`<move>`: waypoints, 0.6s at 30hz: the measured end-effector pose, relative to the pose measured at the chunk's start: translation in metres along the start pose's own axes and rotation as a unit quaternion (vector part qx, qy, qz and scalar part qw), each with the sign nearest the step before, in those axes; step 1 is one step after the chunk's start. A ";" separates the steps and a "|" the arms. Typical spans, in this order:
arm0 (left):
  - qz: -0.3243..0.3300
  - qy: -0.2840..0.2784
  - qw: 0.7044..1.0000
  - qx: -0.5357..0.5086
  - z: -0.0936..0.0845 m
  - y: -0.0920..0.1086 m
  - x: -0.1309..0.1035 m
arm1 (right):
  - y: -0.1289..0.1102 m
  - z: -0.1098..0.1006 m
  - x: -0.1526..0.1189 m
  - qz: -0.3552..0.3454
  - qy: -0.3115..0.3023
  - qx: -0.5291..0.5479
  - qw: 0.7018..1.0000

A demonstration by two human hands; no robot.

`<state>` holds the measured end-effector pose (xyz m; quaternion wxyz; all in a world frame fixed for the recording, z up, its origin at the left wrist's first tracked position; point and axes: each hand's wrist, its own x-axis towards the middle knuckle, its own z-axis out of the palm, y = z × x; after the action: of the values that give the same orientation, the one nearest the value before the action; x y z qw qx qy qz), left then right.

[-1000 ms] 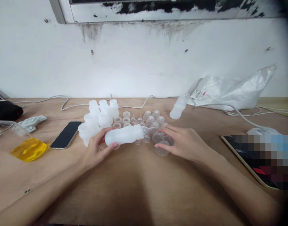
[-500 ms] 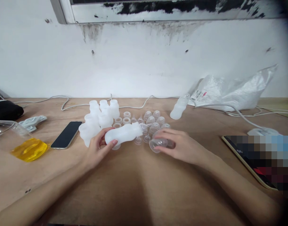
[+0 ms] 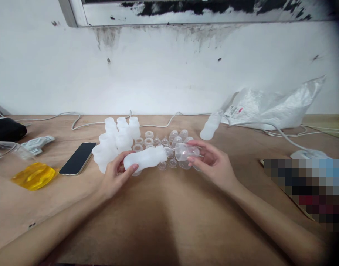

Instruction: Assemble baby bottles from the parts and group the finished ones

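My left hand is closed round a frosted white baby bottle, held nearly level with its neck to the right. A clear teat, partly hidden, tops that neck. My right hand grips a clear dome-shaped bottle cap, its mouth facing the teat's tip. Under and behind the bottle lie several collar rings and small clear teats. More clear caps stand in rows behind my right hand. Several frosted bottles without tops stand grouped behind my left hand.
A capped bottle lies at the back right, near a plastic bag. White cables run along the wall. At left are a phone, a container of yellow liquid and a black pouch. A blurred-out device lies right.
My right hand has lifted the clear cap up from beside the row and turned it towards the bottle's teat. My left hand and the bottle have hardly moved.
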<state>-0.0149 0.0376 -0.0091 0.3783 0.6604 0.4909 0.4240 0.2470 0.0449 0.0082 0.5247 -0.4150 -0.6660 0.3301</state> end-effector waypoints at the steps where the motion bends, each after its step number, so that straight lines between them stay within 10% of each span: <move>1: 0.002 -0.004 1.000 0.000 0.000 0.000 0.000 | 0.001 0.001 0.000 0.004 -0.005 0.001 1.000; 18: 0.004 -0.031 0.999 0.013 0.003 0.000 -0.003 | 0.006 0.017 -0.010 0.066 -0.048 0.048 0.995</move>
<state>-0.0131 0.0348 -0.0110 0.3833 0.6799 0.4816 0.3985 0.2326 0.0387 -0.0057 0.4884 -0.4156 -0.6451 0.4155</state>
